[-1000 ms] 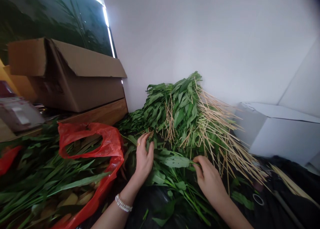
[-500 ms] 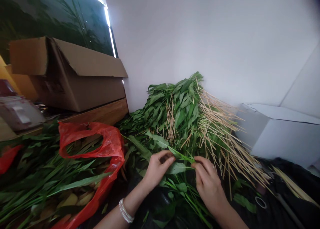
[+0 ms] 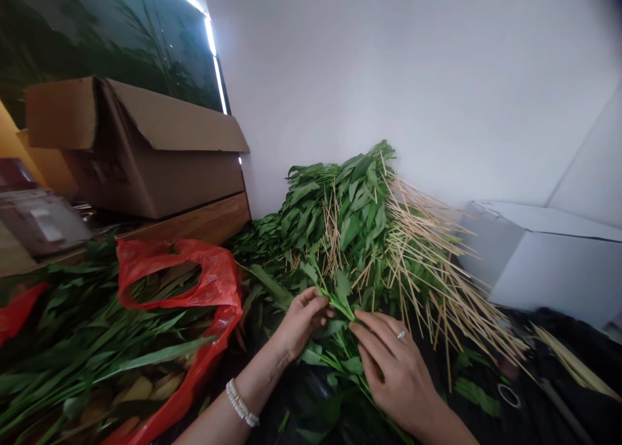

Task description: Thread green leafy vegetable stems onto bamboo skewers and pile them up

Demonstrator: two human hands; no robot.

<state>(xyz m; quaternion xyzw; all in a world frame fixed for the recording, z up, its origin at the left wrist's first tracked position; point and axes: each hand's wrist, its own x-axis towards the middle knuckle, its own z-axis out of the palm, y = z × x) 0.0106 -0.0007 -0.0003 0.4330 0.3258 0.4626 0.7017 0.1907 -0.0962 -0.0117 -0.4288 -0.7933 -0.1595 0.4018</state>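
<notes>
A leafy green sprig (image 3: 341, 306) is stretched between my two hands in the lower middle of the head view. My left hand (image 3: 302, 320) has its thumb and fingers closed at the leafy side of the sprig. My right hand (image 3: 396, 364), with a ring on one finger, pinches the lower end of its stems; its fingertips are partly hidden. Beneath the hands lie more loose green stems (image 3: 357, 367) on a dark surface. Just beyond is a tall heap of leafy bunches (image 3: 359, 199) with thin wooden sticks (image 3: 427, 238) poking out to the right.
On the left, a red plastic bag (image 3: 226, 289) lies open around more greens (image 3: 121, 328). Behind it an open cardboard box (image 3: 189, 179) stands on a wooden ledge (image 3: 214, 221). A white box (image 3: 549, 257) sits at the right, with a tape-like ring (image 3: 508, 395) in front.
Both hands have moved, the right one leftward and closer to the left. The sprig now tilts more steeply, its leaves pointing up.
</notes>
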